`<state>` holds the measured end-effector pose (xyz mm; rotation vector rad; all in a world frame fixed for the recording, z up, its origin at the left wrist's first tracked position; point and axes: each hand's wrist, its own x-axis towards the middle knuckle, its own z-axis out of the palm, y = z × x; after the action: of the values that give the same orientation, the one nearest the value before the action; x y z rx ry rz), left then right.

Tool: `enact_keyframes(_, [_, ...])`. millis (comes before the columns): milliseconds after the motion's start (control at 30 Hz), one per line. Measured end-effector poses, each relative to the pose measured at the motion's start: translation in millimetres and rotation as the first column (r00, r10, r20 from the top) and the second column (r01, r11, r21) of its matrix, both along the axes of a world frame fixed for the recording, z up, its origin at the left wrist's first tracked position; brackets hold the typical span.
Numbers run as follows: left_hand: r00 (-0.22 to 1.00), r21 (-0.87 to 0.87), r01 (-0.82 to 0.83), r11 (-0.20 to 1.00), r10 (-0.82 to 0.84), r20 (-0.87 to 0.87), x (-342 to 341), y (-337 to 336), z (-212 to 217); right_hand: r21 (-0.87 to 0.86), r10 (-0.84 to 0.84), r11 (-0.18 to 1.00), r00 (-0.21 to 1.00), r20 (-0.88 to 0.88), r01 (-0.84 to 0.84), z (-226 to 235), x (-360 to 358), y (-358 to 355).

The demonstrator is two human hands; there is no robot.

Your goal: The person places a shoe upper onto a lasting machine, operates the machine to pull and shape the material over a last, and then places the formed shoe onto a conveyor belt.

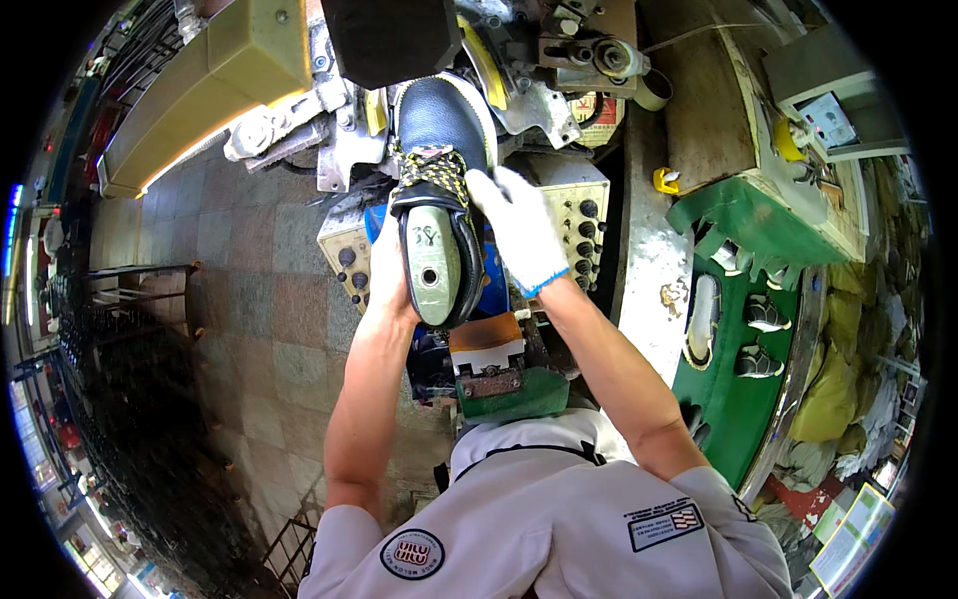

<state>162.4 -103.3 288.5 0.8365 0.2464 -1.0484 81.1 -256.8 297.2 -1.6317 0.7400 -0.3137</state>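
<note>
Fingers on the bare left hand (391, 275) vanish behind the black leather shoe with a pale rim (435, 190); the palm's snug on its side near the heel, so I'd call that a grip, though I can't see how far they curl. The right hand in a white glove with a blue cuff (521, 222) has its tips against the other side by the laces. Pinching or just steadying? Can't tell, sorry.

Biggest thing up there is the dark, angular machine block (391, 40). The shoe's on the wearer's side of that block, toe close to it, heel pointing away from it.

Handling-wise, I'd guess fairly hefty and pretty stiff, since a hard-looking pale green last (431, 255) fills it. The leather has a sheen, so it might slide a bit and probably scuffs easily. I'd cup the heel around the last, farthest from the block, and skip the black-and-yellow cord laces (429, 165): floppy, they'd likely give. The tiny round dark hole (430, 276) in the last? Useless as a handhold imo.
</note>
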Motion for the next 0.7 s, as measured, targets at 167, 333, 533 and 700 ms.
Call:
enact_keyframes(167, [0.998,-0.031,-0.041,0.999,0.039,-0.057,1,-9,0,-0.264,0.003,0.964,0.988,0.152,0.037,-5,-7,-6])
enact_keyframes(333, [0.989,-0.053,0.12,0.991,-0.124,-0.082,8,-3,32,-0.256,0.066,0.965,0.996,0.066,-0.047,3,23,-17])
enact_keyframes(533, [0.994,0.103,0.108,0.989,-0.107,-0.016,22,11,30,-0.267,0.071,0.962,0.997,0.016,-0.065,10,35,-16])
enact_keyframes(700, [0.987,-0.021,0.15,0.988,-0.151,-0.055,11,2,32,-0.284,0.028,0.959,0.997,0.067,-0.008,1,35,-24])
